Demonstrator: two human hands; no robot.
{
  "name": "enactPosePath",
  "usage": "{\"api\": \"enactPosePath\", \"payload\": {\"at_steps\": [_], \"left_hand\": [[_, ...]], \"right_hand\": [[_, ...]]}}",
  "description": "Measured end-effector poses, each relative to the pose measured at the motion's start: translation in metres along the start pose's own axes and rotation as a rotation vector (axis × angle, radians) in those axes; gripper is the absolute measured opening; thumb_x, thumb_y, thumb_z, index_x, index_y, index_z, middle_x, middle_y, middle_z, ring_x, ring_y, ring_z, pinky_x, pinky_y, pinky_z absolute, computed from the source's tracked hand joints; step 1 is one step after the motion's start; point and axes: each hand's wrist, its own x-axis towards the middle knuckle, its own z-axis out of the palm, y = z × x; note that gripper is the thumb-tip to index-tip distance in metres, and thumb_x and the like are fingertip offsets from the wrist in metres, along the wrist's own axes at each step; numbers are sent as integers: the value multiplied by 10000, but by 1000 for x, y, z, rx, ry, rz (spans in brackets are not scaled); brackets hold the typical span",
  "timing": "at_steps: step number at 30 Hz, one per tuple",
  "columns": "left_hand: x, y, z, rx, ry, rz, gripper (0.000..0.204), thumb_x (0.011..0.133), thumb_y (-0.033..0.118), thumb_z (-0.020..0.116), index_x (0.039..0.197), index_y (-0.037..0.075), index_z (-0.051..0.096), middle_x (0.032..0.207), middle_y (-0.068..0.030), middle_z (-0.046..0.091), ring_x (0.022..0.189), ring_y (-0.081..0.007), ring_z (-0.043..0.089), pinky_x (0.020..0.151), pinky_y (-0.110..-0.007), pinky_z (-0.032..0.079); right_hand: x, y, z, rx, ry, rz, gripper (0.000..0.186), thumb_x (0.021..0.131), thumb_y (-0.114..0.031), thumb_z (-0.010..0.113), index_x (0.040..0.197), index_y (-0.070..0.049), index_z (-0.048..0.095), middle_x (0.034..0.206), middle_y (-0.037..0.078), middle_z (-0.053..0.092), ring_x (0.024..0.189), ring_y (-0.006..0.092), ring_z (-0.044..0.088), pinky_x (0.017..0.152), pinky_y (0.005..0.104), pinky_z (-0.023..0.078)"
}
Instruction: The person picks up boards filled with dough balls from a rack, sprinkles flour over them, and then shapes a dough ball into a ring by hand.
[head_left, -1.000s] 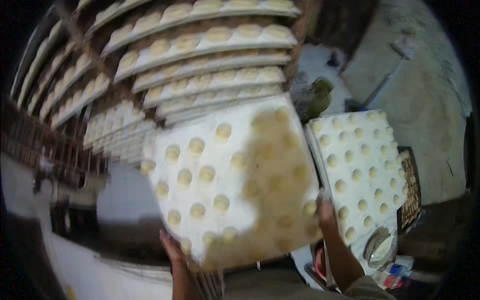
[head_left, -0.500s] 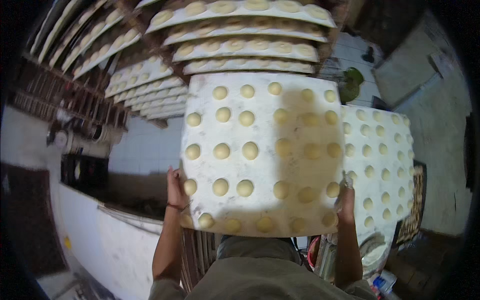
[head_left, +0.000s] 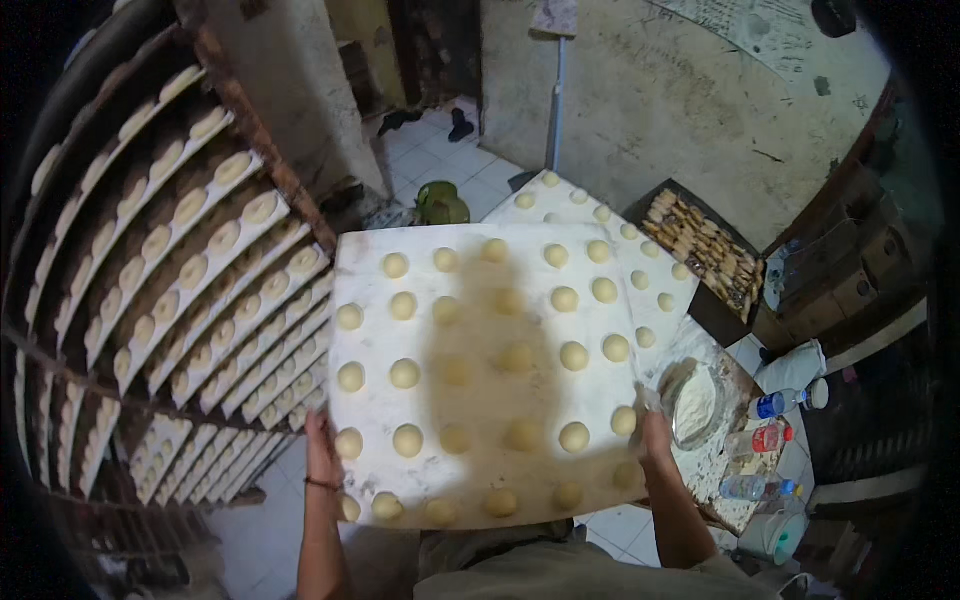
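Note:
A white flour-dusted board (head_left: 375, 345) is held flat in front of my body, with rows of round pale dough balls (head_left: 404, 374) on it. My left hand (head_left: 321, 452) is closed on its left edge, while my right hand (head_left: 656, 435) grips the right edge. The undersides of the board and the fingers beneath it are hidden. A dark shadow falls across the middle of the board. Just past its right edge, partly covered by it, a second board (head_left: 684, 290) with more dough balls rests on the work table.
A tall rack (head_left: 290, 190) holds boards of ring-shaped and round dough at left. On the table to the right are a bowl (head_left: 668, 392) of flour and several plastic bottles (head_left: 780, 404). A dark crate (head_left: 722, 318) of browned pieces stands behind; a long handle (head_left: 557, 100) leans on the wall.
My body has turned right with the board still in both hands. The rack has shifted to the left of view, and the table with the second board now lies ahead and right.

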Motion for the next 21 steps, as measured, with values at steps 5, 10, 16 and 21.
{"api": "enactPosePath", "payload": {"at_steps": [5, 10, 16, 21], "left_hand": [[154, -1, 109, 276, -228, -8, 684, 998, 569, 401, 1317, -18, 545, 1318, -114, 589, 1195, -202, 561, 1026, -314, 420], [341, -15, 186, 812, -313, -15, 800, 939, 661, 440, 1333, -27, 542, 1290, -146, 599, 1127, -245, 588, 980, -353, 427], [480, -75, 217, 1171, -582, 327, 796, 922, 723, 355, 1157, 21, 647, 870, -226, 613, 761, -332, 596, 827, -455, 437], [521, -129, 203, 1337, -441, 381, 841, 925, 732, 316, 916, -41, 645, 690, -180, 579, 709, -303, 584, 732, -447, 440]], "right_hand": [[-5, 19, -20, 344, 251, 166, 353, 959, -421, 532, 1152, -128, 569, 914, 29, 571, 795, 180, 583, 719, 348, 502], [8, 44, 2, 514, 327, 246, 478, 907, -563, 535, 1099, -127, 564, 918, 35, 573, 798, 195, 572, 719, 349, 490], [49, 54, 44, 684, 421, 143, 534, 950, -582, 448, 1164, -106, 564, 1011, 83, 619, 912, 245, 608, 783, 348, 501], [68, 70, 38, 580, 374, 167, 469, 982, -481, 436, 1212, -89, 550, 1035, 80, 615, 893, 241, 616, 787, 354, 517]]}}
